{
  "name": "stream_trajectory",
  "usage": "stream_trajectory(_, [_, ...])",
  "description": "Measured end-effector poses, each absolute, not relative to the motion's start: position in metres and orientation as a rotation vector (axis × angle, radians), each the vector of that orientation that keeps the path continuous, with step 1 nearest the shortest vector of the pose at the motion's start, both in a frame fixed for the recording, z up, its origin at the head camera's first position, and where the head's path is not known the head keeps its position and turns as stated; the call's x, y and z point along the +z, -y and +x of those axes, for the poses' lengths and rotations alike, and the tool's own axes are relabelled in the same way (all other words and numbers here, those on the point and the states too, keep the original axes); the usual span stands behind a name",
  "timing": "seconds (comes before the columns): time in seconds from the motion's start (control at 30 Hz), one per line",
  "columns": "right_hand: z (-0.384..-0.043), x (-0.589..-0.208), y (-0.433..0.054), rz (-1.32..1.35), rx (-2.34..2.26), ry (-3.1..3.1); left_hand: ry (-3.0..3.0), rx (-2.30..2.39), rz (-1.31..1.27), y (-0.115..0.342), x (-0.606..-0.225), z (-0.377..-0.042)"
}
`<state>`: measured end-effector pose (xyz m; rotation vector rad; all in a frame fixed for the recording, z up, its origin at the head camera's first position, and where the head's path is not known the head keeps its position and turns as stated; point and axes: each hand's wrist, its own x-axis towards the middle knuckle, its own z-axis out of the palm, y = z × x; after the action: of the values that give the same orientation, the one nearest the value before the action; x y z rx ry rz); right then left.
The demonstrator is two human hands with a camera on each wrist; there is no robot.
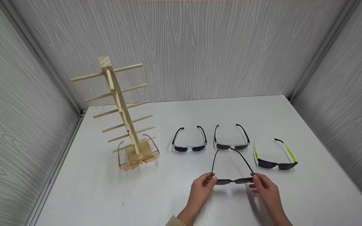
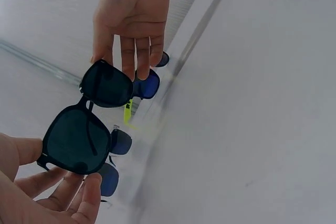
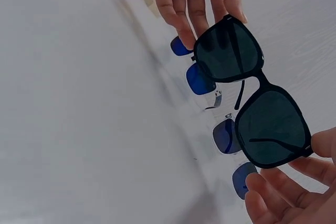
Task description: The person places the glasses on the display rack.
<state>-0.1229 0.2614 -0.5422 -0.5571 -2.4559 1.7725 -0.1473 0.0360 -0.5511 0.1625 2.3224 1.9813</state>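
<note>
Held item: I find the black-framed sunglasses with dark lenses (image 1: 223, 181) raised above the worktop (image 1: 156, 194), temples unfolded and pointing away from the person.
Left hand: the left hand (image 1: 202, 188) has its thumb and fingers pinching the frame's left end by the hinge.
Right hand: the right hand (image 1: 266, 190) has thumb and fingers pinching the right end at the hinge.
Stand: to the left, a pale wooden post display stand with round pegs (image 1: 122, 103) leans in my head view.
Pair at stand: peach transparent-framed glasses (image 1: 130, 165) sit low at its foot, temples either side of the post; I cannot tell whether peg or base bears them.
Row beyond hands: clear-framed sunglasses with blue-violet lenses (image 1: 181, 149), then clear-framed sunglasses with grey lenses (image 1: 223, 146), both temples-open.
Far right: black-framed sunglasses with neon-yellow temples (image 1: 266, 164), unfolded on the worktop.
</note>
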Motion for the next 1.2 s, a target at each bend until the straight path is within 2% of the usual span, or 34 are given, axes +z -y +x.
stream_trajectory(1.2, [-0.143, -0.538, -0.222, -0.298, 1.923, 2.443, -2.342, 2.053, -0.049, 0.009, -0.533, -0.146])
